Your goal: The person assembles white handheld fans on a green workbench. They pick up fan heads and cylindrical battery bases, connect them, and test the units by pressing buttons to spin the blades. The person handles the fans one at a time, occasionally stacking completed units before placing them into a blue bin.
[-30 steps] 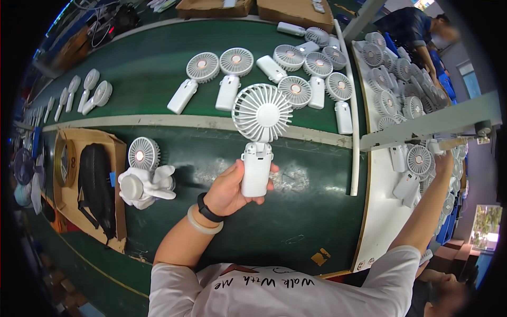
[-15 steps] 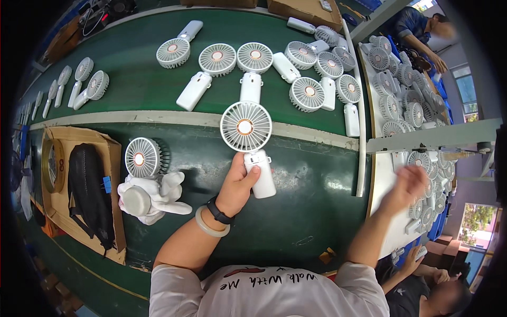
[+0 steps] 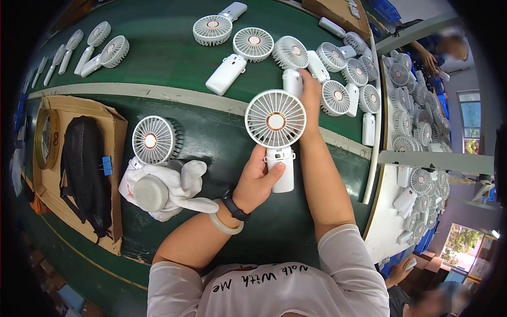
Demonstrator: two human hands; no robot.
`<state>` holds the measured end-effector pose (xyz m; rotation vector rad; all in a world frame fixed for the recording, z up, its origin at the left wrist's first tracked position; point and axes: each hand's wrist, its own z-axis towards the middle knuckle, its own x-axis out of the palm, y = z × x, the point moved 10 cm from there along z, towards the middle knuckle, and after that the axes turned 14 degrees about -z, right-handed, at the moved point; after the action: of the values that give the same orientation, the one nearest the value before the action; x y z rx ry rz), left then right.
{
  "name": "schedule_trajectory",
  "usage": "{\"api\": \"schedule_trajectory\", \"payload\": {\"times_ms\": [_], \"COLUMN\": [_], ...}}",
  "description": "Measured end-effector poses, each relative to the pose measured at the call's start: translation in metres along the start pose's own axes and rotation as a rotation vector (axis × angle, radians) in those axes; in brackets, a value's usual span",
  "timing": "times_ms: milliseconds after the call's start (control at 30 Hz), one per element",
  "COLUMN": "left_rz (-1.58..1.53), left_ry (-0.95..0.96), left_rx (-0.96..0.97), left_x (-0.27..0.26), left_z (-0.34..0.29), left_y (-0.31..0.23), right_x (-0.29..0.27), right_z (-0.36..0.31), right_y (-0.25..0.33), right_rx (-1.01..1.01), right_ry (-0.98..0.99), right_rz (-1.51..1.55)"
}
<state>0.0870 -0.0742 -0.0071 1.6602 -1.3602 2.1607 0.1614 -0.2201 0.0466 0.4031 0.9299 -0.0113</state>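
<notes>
A white handheld fan (image 3: 283, 169) with a copper-coloured ring at its hub is in my left hand (image 3: 257, 182). My thumb lies across the front of its handle, and the fan head faces up. Beyond it, my right hand (image 3: 311, 87) reaches onto the green belt and closes around the handle of another white fan (image 3: 290, 52). That fan's head is slightly blurred and tilted; my right fingers are partly hidden behind the nearer fan. To the left of them, a third fan (image 3: 226, 74) lies on the belt. A standing fan (image 3: 153, 140) is beside a white cloth bundle (image 3: 190, 182) on the near table.
A cardboard tray (image 3: 117, 174) with a black pouch (image 3: 87, 169) and a tape roll (image 3: 46, 138) is at the left. More fans lie along the belt (image 3: 158, 63). A white pipe (image 3: 374, 127) borders a right-hand table (image 3: 381, 232) heaped with fans. Other people sit there.
My right hand has swung left from the right-hand table to a fan on the belt and gripped its handle. The view has shifted, while my left hand keeps its fan.
</notes>
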Motion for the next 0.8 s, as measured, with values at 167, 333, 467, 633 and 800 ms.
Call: {"api": "schedule_trajectory", "payload": {"times_ms": [167,333,467,633,800], "left_rz": [-0.033,0.014,-0.019,-0.007,-0.095], "left_ry": [0.015,0.014,-0.010,-0.047,-0.058], "left_rx": [-0.017,0.002,-0.001,-0.011,-0.065], "left_x": [-0.002,0.000,-0.003,-0.004,0.004], "left_z": [-0.002,-0.001,-0.002,-0.002,-0.003], "left_y": [-0.007,-0.004,-0.006,-0.006,-0.011], "right_x": [-0.003,-0.021,-0.018,-0.023,-0.017], "right_z": [-0.059,-0.095,-0.096,-0.096,-0.093], "right_y": [-0.015,0.007,0.011,0.016,0.001], "right_rx": [0.639,0.520,0.568,0.460,0.509], "right_ry": [0.195,0.510,0.564,0.598,0.484], "right_rz": [1.894,2.235,2.087,2.130,1.916]}}
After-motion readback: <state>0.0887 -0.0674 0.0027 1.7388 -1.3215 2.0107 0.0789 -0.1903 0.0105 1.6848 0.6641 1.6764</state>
